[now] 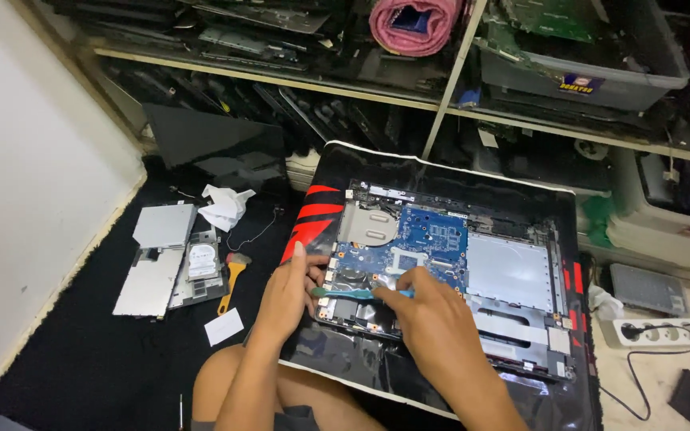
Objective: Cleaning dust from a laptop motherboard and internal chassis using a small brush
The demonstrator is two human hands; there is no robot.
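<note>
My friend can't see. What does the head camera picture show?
A person's right hand brushes an opened laptop's blue circuit board with a teal toothbrush, while the left hand steadies the laptop's edge. Metal covers and a hard drive lie on the dark floor nearby.

Head-worn camera, looking down

It looks steeply down and forward, close over an opened laptop (pixel 449 271), with shelves (pixel 281 84) beyond.
</note>
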